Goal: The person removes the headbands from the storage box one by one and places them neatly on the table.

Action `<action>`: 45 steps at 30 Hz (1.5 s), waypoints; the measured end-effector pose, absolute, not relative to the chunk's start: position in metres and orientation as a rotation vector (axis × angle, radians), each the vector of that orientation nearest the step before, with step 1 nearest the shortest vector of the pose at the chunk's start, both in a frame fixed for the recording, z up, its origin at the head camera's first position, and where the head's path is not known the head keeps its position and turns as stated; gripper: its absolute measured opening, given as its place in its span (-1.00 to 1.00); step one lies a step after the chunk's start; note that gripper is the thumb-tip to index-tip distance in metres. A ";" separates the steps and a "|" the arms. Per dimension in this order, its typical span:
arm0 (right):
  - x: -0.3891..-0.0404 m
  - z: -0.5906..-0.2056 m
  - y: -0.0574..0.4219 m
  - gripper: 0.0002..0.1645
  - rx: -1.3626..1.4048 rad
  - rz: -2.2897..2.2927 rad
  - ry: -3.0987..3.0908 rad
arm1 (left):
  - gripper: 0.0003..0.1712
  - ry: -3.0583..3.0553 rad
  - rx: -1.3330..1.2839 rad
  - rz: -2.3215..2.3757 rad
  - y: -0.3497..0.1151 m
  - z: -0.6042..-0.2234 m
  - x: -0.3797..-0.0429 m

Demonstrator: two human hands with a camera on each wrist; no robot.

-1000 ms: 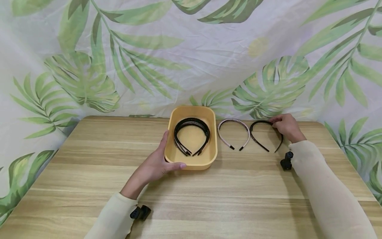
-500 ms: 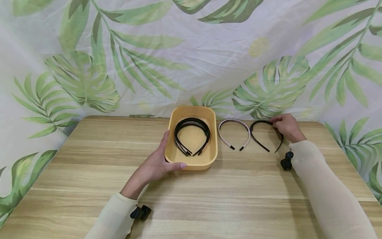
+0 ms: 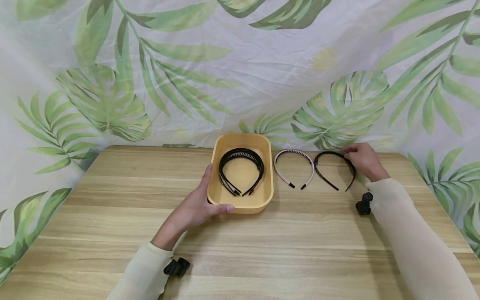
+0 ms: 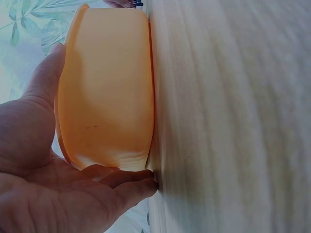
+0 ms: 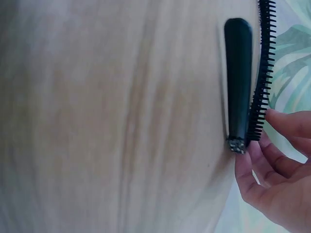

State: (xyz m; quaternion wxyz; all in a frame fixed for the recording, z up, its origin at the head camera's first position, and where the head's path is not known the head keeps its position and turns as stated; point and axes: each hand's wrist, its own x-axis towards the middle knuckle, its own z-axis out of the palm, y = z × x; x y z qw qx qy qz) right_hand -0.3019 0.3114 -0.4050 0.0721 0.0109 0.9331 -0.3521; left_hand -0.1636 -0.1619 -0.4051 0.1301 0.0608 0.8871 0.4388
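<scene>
My left hand grips the near left corner of a yellow plastic box, thumb along its front. In the left wrist view, fingers reach around the box wall close to the tabletop. Several dark headbands lie stacked inside the box. A black toothed headband lies on the table at the right, ends toward me. My right hand is at its upper right curve, fingers loosely bent; in the right wrist view the fingertips are right beside its teeth.
A white headband with black tips lies between the box and the black headband. All stand near the back edge of the wooden table. A leaf-print cloth hangs behind it.
My right hand has shifted slightly right, baring more of the black headband's right side. The headband, the box and my left hand stay in place.
</scene>
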 end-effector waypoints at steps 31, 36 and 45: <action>-0.275 -0.381 0.290 -0.39 -0.209 -0.906 2.944 | 0.59 2.607 0.207 1.271 -0.163 -0.408 -0.163; -0.271 -0.375 0.281 -0.38 -0.246 -0.908 2.972 | 0.59 2.611 0.207 1.268 -0.163 -0.408 -0.164; -0.265 -0.366 0.264 -0.34 -0.283 -0.936 2.952 | 0.59 2.607 0.203 1.271 -0.162 -0.407 -0.164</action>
